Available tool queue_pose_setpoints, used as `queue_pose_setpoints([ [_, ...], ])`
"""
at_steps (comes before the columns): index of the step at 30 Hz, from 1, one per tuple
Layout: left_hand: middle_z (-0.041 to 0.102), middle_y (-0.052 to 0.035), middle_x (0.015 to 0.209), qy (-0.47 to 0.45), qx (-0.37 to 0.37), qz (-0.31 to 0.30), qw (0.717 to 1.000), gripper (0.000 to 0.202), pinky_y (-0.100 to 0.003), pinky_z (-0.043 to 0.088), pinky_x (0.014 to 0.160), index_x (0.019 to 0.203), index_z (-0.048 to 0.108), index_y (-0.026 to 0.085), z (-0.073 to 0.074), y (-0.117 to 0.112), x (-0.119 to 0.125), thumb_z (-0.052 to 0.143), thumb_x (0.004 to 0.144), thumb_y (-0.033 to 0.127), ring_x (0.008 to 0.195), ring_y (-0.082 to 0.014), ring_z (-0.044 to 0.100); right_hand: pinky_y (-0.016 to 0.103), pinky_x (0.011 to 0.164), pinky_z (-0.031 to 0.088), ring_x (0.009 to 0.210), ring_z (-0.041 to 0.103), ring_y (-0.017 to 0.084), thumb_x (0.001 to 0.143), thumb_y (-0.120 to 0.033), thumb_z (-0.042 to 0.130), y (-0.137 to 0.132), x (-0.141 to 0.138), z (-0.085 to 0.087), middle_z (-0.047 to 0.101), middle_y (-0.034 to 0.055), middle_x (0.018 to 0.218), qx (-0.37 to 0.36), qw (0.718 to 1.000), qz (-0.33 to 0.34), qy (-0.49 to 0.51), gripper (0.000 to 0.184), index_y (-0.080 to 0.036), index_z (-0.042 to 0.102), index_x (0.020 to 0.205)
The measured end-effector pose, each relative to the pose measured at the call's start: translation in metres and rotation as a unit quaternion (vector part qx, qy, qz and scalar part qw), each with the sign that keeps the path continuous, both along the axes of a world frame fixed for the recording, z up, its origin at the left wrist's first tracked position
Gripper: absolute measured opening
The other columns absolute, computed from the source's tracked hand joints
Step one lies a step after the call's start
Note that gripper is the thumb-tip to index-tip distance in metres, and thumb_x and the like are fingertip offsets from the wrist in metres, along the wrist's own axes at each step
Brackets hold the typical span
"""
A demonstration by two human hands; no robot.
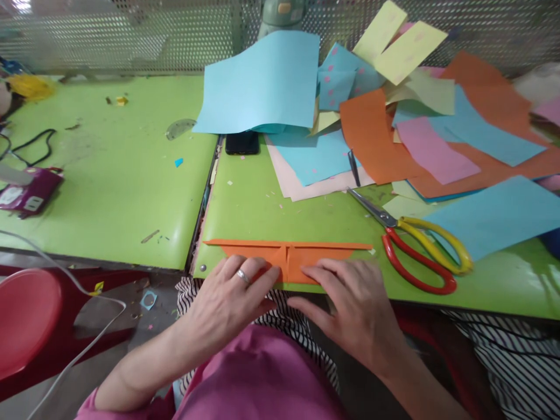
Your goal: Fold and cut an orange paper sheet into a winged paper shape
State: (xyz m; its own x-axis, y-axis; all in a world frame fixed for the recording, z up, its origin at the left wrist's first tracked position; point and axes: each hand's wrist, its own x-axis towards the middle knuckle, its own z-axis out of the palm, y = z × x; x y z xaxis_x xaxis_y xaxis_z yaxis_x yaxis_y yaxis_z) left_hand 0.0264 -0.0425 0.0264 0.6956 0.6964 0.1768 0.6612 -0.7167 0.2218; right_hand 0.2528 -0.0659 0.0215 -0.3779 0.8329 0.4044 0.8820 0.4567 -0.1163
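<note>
A folded piece of orange paper (297,259) lies at the near edge of the green table. It has a narrow folded strip along its far side and a crease down its middle. My left hand (238,286), with a ring on one finger, rests its fingertips on the paper's left half. On the right half lie the outstretched fingers of my right hand (350,297), its thumb apart from them below the table edge. Scissors (394,221) with one red and one yellow handle lie right of the paper, blades pointing away to the left.
Behind are a blue sheet (262,81), a dark phone (242,143) partly under it, and a heap of coloured papers (376,140). A dark slim tool (353,168) lies near the scissors. A purple box (32,192) stands far left; a red stool (28,321) is below.
</note>
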Motion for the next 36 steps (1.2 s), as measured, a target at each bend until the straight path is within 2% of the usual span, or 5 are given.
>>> queue_pose_setpoints([
  [6, 0.068, -0.0047, 0.104, -0.063, -0.016, -0.033, 0.997, 0.019, -0.034, 0.046, 0.079, 0.112, 0.059, 0.020, 0.012, 0.002, -0.007, 0.050, 0.096, 0.017, 0.089, -0.0191, 0.057, 0.037, 0.081, 0.039, 0.076, 0.060, 0.017, 0.089, -0.023, 0.059, 0.000, 0.006, 0.014, 0.072, -0.0013, 0.082, 0.006, 0.996, 0.085, 0.024, 0.004, -0.023, 0.062, 0.092],
  [12, 0.071, 0.0005, 0.087, -0.179, -0.266, 0.023, 0.947, 0.017, -0.025, 0.046, 0.069, 0.098, 0.066, 0.020, 0.059, 0.062, -0.002, 0.052, 0.095, 0.029, 0.077, -0.0123, 0.061, 0.029, 0.057, 0.043, 0.066, 0.062, 0.015, 0.090, -0.047, 0.053, 0.042, 0.012, 0.072, 0.070, -0.0020, 0.075, -0.235, 0.955, 0.004, 0.180, 0.026, -0.027, 0.067, 0.083],
  [16, 0.070, -0.0007, 0.092, -0.210, -0.414, -0.002, 0.886, 0.026, -0.023, 0.045, 0.071, 0.095, 0.068, 0.019, 0.068, 0.099, -0.005, 0.050, 0.093, 0.038, 0.082, -0.0126, 0.061, 0.028, 0.056, 0.044, 0.066, 0.060, 0.016, 0.085, -0.057, 0.054, 0.068, 0.011, 0.094, 0.070, 0.0003, 0.077, -0.343, 0.913, -0.035, 0.218, 0.036, -0.024, 0.068, 0.081],
  [25, 0.067, -0.0005, 0.089, -0.277, -0.467, -0.074, 0.837, 0.033, -0.024, 0.043, 0.069, 0.120, 0.054, 0.021, 0.060, 0.098, 0.001, 0.057, 0.088, 0.027, 0.078, -0.0116, 0.058, 0.026, 0.053, 0.040, 0.062, 0.052, 0.013, 0.085, -0.055, 0.054, 0.071, 0.006, 0.089, 0.062, 0.0001, 0.069, -0.367, 0.899, -0.030, 0.236, 0.037, -0.021, 0.067, 0.079],
  [36, 0.072, -0.0018, 0.097, -0.254, -0.405, -0.040, 0.877, 0.019, -0.029, 0.047, 0.083, 0.099, 0.068, 0.019, 0.060, 0.093, 0.010, 0.060, 0.086, 0.031, 0.091, -0.0149, 0.063, 0.029, 0.061, 0.046, 0.070, 0.061, 0.017, 0.082, -0.055, 0.058, 0.068, 0.009, 0.087, 0.069, -0.0008, 0.076, -0.353, 0.913, -0.049, 0.201, 0.032, -0.025, 0.068, 0.083],
])
